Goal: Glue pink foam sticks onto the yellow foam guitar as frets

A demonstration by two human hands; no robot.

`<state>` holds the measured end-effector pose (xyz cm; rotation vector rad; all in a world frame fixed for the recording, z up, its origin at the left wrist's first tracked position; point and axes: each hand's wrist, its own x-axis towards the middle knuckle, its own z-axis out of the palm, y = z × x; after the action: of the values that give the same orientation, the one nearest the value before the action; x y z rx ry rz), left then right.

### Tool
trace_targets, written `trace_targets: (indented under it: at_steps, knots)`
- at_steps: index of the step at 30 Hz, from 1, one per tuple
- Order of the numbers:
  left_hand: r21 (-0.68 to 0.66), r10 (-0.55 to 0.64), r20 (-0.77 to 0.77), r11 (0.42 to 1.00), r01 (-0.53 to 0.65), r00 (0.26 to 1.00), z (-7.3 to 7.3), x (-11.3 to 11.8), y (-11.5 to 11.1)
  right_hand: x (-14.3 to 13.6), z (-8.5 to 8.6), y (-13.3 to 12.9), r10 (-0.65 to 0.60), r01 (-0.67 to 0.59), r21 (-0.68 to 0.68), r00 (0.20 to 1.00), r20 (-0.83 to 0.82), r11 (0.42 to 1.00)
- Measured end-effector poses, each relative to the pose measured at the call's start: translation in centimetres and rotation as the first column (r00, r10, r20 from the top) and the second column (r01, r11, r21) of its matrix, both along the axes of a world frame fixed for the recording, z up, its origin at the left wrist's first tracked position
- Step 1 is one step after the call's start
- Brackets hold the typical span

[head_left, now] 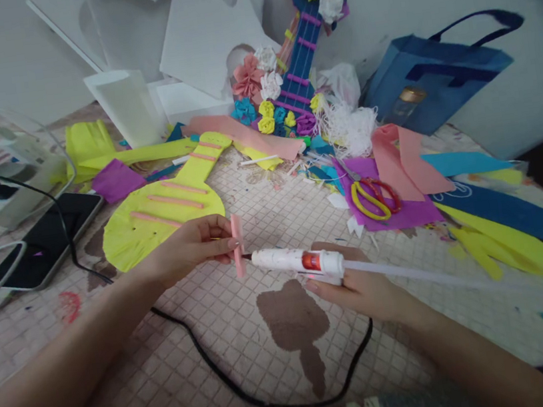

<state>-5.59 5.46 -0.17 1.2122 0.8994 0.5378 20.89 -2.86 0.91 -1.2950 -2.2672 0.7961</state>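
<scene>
"Where's the pink strip (pixel 240 265)?"

"Pinched in the left hand's (pixel 196 244) closed fingers, over the worktop (pixel 144 376), nearer us than the yellow cutout (pixel 176 210) towards its left edge."

"And the right hand (pixel 364 288)?"

"Fingers closed round the glue gun (pixel 279 260), nozzle right at the strip; touching, I can't tell."

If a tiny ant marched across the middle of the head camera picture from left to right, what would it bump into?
Phone → yellow guitar shape → left hand → pink strip → glue gun → scissors → wide dark blue strip
</scene>
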Motion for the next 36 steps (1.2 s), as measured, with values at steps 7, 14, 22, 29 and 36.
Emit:
trace_targets:
  at_steps: [7,14,22,29,36]
  knots:
    - [0.009,-0.069,0.012,0.998,0.069,0.998,0.1,0.2,-0.2,0.3,-0.5,0.0,-0.051,0.051,-0.004,0.998,-0.023,0.999]
    - [0.0,-0.169,0.041,0.986,0.169,0.985,0.2,0.3,-0.5,0.6,-1.0,0.0,-0.104,0.105,0.071,0.994,-0.017,0.992]
    - [-0.001,-0.247,0.055,0.969,0.248,0.967,0.1,0.3,-0.4,0.7,-1.0,0.3,-0.125,0.127,0.077,0.992,-0.035,0.989]
    - [-0.006,-0.201,0.039,0.98,0.201,0.979,0.3,0.3,-0.4,0.5,-0.8,-0.1,-0.094,0.096,0.057,0.995,-0.035,0.994]
    - [-0.001,-0.224,0.032,0.974,0.225,0.974,0.2,0.2,-0.4,0.5,-0.9,0.2,-0.123,0.126,0.084,0.991,-0.043,0.988]
